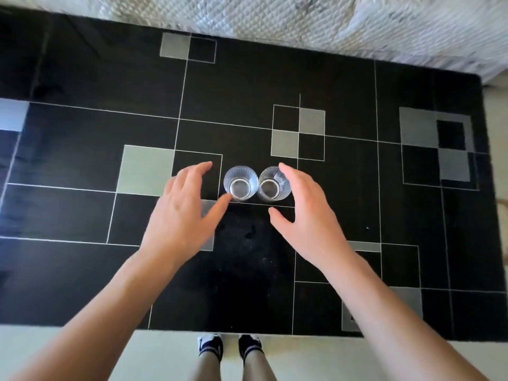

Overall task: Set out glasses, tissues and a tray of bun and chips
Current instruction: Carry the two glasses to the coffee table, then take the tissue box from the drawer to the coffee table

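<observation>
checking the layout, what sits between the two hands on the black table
In the head view, two clear glasses stand upright, side by side, between the open left hand and right hand, on the black table.

Two glasses, left glass [241, 183] and right glass [274, 183], stand upright side by side mid-bench, touching or nearly so, no way through between them. Black patterned bench [82, 149] lies bare to the left, right, far side and near side of the pair. Left hand [183, 213] hovers just left of them, right hand [305, 213] just right, both with fingers spread. White quilted bedding [302, 20] borders the far edge.
</observation>
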